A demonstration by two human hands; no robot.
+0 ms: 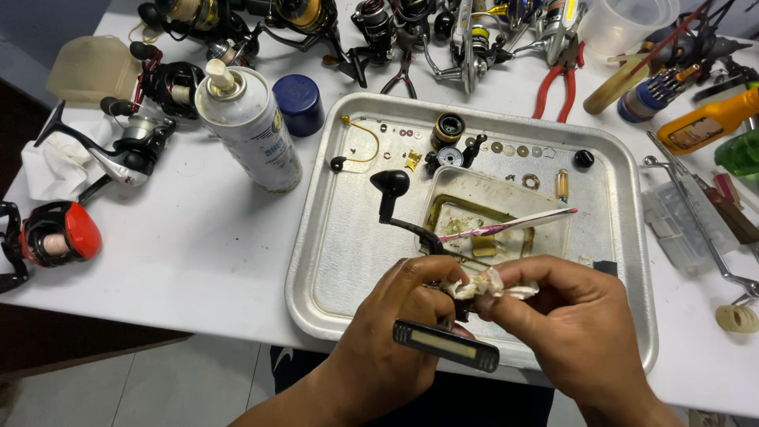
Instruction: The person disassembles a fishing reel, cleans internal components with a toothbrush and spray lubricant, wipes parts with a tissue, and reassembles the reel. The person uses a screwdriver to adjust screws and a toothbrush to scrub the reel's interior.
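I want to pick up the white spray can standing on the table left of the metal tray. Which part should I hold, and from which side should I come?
Probably grip the spray can around the middle of its round body, coming from the near side. It stands upright, with bare table in front of it. The blue cap and the tray crowd its right, and fishing reels crowd its left. Avoid the narrow nozzle top.

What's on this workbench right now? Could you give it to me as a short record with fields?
Setting: white table with a metal tray on it
Left hand: grips a black reel part with a flat black handle
Right hand: presses a crumpled white wipe against that part
In the tray: clear dish with a toothbrush across it, black crank handle, small washers
Left of the tray: spray can, blue cap, red reel
Far edge: more fishing reels, red pliers
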